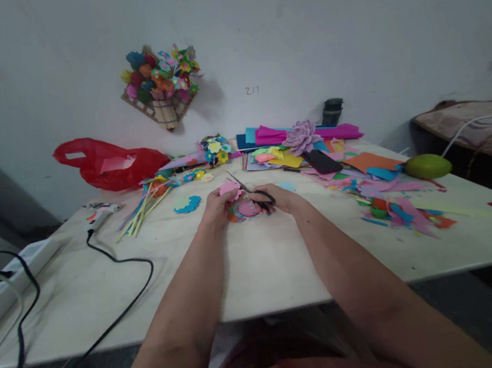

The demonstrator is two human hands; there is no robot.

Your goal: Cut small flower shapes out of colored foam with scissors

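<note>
My left hand [218, 207] pinches a pink scalloped paper flower [231, 190] above the middle of the table. In my right hand [282, 196] is a pair of scissors [264, 198] with black handles, its blades pointing up and left beside the pink paper. Whether the blades touch the paper I cannot tell. Beneath both hands lie round coloured paper pieces [247, 210], partly hidden by the fingers. A blue scalloped paper flower [187, 204] rests on the table left of my left hand. A pale blue paper piece [287, 186] lies just behind my right hand.
To the left are a glue gun [103, 215] with a black cord and a white power strip [16, 281]. A red plastic bag [113, 163] sits at the back left. Paper sheets [293, 156], a phone [322, 161], scraps [403, 213] and a green mango-like fruit [427, 166] occupy the right.
</note>
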